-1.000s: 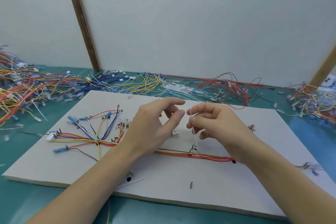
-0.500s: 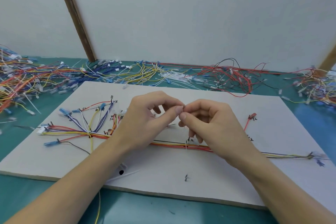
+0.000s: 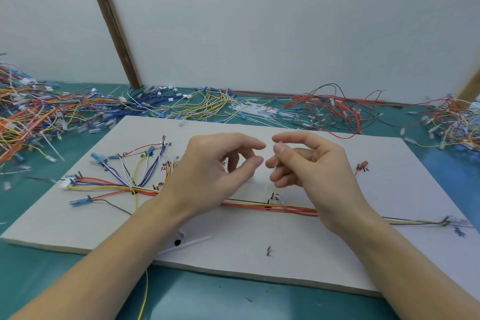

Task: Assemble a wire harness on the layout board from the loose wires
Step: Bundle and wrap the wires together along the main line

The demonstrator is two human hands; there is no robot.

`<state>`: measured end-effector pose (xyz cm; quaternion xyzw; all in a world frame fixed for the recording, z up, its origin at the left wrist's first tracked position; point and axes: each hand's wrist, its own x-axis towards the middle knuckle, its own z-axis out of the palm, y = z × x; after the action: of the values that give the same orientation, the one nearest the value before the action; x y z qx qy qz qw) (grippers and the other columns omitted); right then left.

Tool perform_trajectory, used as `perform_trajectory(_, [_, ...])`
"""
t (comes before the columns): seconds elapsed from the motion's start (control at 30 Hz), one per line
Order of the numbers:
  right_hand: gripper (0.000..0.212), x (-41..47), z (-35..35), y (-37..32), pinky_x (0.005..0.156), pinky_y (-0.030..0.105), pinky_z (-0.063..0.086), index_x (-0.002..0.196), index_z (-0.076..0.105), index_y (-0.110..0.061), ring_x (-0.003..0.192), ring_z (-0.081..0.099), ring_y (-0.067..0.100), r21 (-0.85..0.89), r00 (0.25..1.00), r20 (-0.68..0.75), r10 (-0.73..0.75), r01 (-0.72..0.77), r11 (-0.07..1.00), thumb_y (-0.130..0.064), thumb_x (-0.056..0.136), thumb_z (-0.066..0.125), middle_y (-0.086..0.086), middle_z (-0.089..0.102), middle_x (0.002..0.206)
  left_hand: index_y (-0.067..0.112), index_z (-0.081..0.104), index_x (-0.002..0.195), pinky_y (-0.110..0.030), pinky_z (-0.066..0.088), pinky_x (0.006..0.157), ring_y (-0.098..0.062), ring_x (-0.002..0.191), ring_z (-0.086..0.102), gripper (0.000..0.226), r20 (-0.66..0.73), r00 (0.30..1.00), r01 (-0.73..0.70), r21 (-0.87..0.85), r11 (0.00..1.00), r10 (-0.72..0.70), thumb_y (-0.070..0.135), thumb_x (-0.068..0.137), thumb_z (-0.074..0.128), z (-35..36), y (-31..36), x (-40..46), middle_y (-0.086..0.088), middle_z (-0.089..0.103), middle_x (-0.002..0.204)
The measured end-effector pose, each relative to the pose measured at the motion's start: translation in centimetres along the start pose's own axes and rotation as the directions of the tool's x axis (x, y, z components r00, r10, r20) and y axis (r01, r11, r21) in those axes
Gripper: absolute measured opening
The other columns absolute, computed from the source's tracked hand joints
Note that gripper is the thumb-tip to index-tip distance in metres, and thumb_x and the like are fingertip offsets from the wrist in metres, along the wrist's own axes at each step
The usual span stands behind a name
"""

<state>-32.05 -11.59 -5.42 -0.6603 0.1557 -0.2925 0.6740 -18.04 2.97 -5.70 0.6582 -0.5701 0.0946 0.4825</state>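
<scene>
Hiding harness wires (image 3: 272, 206) (midsection): both hands' wrists.

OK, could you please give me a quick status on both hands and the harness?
Left hand open, holding nothing. Right hand pinching a thin white tie. Wire harness lying on the layout board, trunk beneath both hands. Nothing blocking.

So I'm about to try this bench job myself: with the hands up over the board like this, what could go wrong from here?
1. The right hand pinches something thin, white and blurred, probably a tie; the left hand holds nothing, so it could slip.
2. Both forearms hang over the routed wire bundle; lowering them might drag wires off the pegs.
3. A loose white strip near the board edge could get knocked off.
</scene>
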Motion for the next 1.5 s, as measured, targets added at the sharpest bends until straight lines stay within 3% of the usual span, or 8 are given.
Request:
perform_trajectory(0.13, [0.008, 0.4, -0.7, 0.1, 0.057, 0.026, 0.055, 0.1, 0.074, -0.021, 0.066, 0.069, 0.018, -0.035, 0.997, -0.079, -0.004, 0.001, 0.999, -0.015, 0.096, 0.069, 0.012, 0.078, 0.082, 0.02, 0.079, 0.104, -0.008, 0.038, 0.06, -0.013, 0.053, 0.055, 0.018, 0.2, 0.979, 0.03, 0.007, 1.0, -0.031, 0.013, 0.087, 0.081, 0.3, 0.4, -0.3, 0.016, 0.07, 0.077])
perform_trajectory(0.23, [0.009, 0.5, -0.8, 0.5, 0.058, 0.024, 0.055, 0.099, 0.073, -0.021, 0.069, 0.068, 0.014, -0.084, 0.993, -0.116, -0.023, 0.013, 0.996, -0.013, 0.096, 0.069, 0.008, 0.079, 0.083, 0.023, 0.078, 0.1, -0.008, 0.04, 0.064, -0.01, 0.059, 0.058, 0.014, 0.348, 0.937, -0.013, 0.14, 0.99, -0.037, 0.019, 0.087, 0.079, -0.1, 0.5, -0.1, 0.016, 0.072, 0.079])
perform_trajectory(0.37, [0.014, 0.7, -0.8, 0.8, 0.06, 0.024, 0.057, 0.097, 0.073, -0.019, 0.072, 0.071, 0.014, -0.109, 0.985, -0.16, -0.066, 0.049, 0.993, -0.006, 0.093, 0.071, 0.005, 0.078, 0.084, 0.026, 0.076, 0.088, -0.017, 0.045, 0.063, -0.01, 0.067, 0.061, 0.007, 0.466, 0.881, 0.02, 0.141, 0.99, -0.084, 0.025, 0.082, 0.081, -0.7, 0.7, -0.1, 0.018, 0.068, 0.073])
perform_trajectory(0.47, [0.02, 0.6, -0.6, 1.0, 0.062, 0.023, 0.058, 0.093, 0.075, -0.021, 0.071, 0.07, 0.014, -0.191, 0.984, -0.144, -0.102, 0.073, 0.979, -0.002, 0.09, 0.073, 0.005, 0.076, 0.08, 0.026, 0.073, 0.084, -0.011, 0.039, 0.064, -0.009, 0.075, 0.061, 0.011, 0.53, 0.84, 0.035, 0.157, 0.987, -0.114, 0.029, 0.079, 0.083, -0.8, 0.8, -0.1, 0.017, 0.066, 0.074])
perform_trajectory(0.73, [0.019, 0.4, 0.0, 1.2, 0.069, 0.026, 0.06, 0.094, 0.077, -0.014, 0.071, 0.068, 0.011, -0.242, 0.992, -0.061, -0.111, 0.093, 0.966, 0.003, 0.086, 0.076, 0.007, 0.075, 0.08, 0.023, 0.069, 0.079, -0.008, 0.039, 0.062, -0.007, 0.065, 0.061, 0.015, 0.551, 0.818, 0.124, 0.112, 0.986, -0.165, 0.012, 0.078, 0.079, -0.7, 0.9, 0.0, 0.011, 0.067, 0.07])
perform_trajectory(0.97, [0.02, 0.4, -0.1, 0.9, 0.082, 0.046, 0.062, 0.09, 0.077, -0.019, 0.077, 0.072, 0.023, -0.298, 0.974, -0.146, -0.172, 0.122, 0.947, 0.001, 0.085, 0.076, 0.001, 0.077, 0.082, 0.024, 0.068, 0.079, -0.007, 0.039, 0.06, -0.006, 0.062, 0.06, 0.018, 0.542, 0.819, 0.169, 0.088, 0.982, -0.189, 0.01, 0.078, 0.079, -0.6, 0.8, 0.0, 0.011, 0.067, 0.07])
perform_trajectory(1.23, [0.02, -0.2, 0.5, 1.0, 0.075, 0.016, 0.054, 0.083, 0.078, -0.021, 0.074, 0.07, 0.004, -0.446, 0.97, -0.062, -0.235, 0.183, 0.876, -0.001, 0.084, 0.077, -0.009, 0.076, 0.079, 0.025, 0.074, 0.082, -0.011, 0.045, 0.063, -0.01, 0.064, 0.063, 0.016, 0.543, 0.819, 0.174, 0.071, 0.982, -0.184, 0.011, 0.08, 0.08, -0.6, 0.6, -0.1, 0.014, 0.069, 0.07])
perform_trajectory(1.5, [0.018, -0.5, 0.5, 1.0, 0.07, 0.02, 0.056, 0.082, 0.078, -0.022, 0.074, 0.071, 0.009, -0.49, 0.984, 0.066, -0.163, 0.174, 0.854, -0.004, 0.083, 0.077, -0.009, 0.076, 0.076, 0.028, 0.084, 0.096, -0.023, 0.052, 0.067, -0.014, 0.07, 0.066, 0.023, 0.547, 0.818, 0.171, 0.064, 0.983, -0.178, 0.013, 0.082, 0.076, -0.5, 0.4, -0.3, 0.009, 0.074, 0.078])
